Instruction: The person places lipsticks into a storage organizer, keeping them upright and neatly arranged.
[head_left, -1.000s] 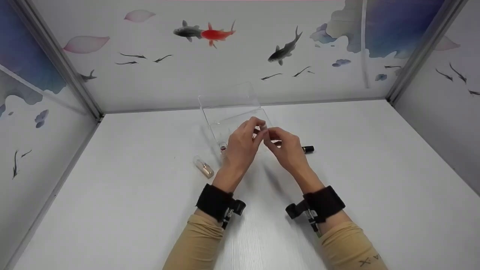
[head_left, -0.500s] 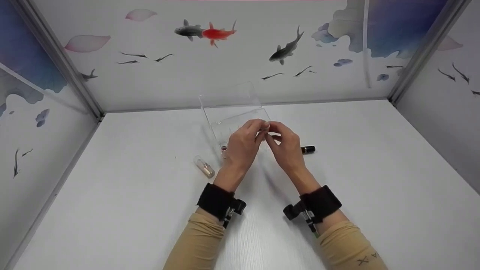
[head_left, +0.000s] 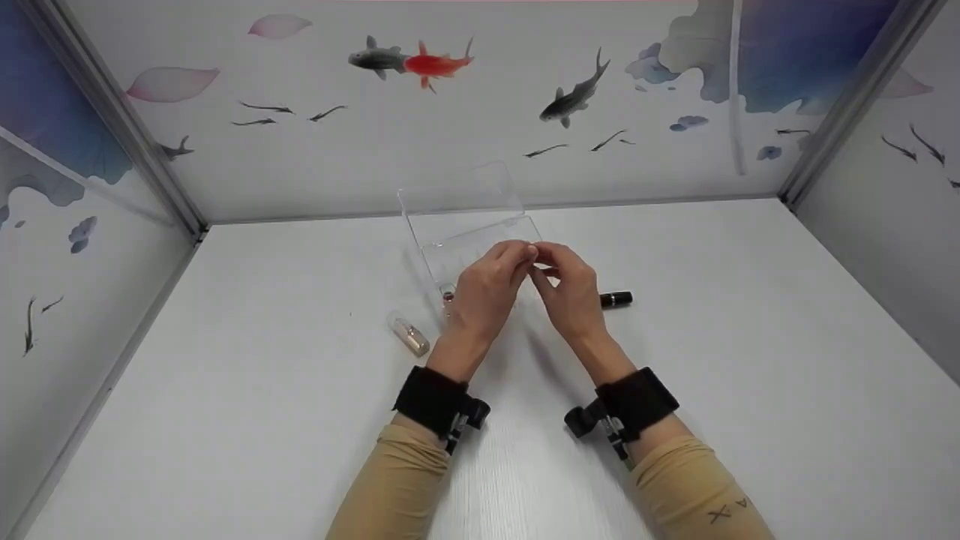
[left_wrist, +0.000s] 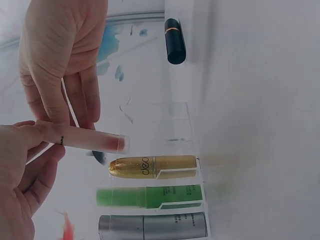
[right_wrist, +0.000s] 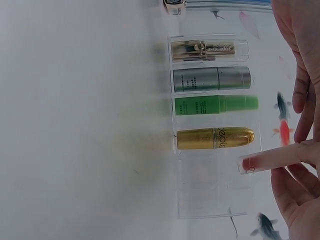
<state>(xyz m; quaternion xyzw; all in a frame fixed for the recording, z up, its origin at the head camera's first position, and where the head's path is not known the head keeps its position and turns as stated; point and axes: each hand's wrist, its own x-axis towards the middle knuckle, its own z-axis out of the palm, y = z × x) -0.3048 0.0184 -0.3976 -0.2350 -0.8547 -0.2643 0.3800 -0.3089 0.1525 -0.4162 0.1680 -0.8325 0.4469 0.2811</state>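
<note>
My left hand and right hand meet at the fingertips in the head view. Between them they pinch one end of a slim pale pink lip gloss tube, which has a clear tip with red inside. Its tip points down toward a clear compartment box; the right wrist view shows the tube beside the gold lipstick. A green tube, a silver tube and a clear-capped gold lipstick fill other compartments. My fingers hide the tube's upper end.
On the table to the right lies a black lipstick with a gold band. A clear-capped gold lipstick lies left of the box. Behind stands a printed wall with fish.
My right hand has shifted slightly left and both sets of fingertips have drawn closer together. The tube's pale end, visible between the fingers earlier, is now covered in the head view.
</note>
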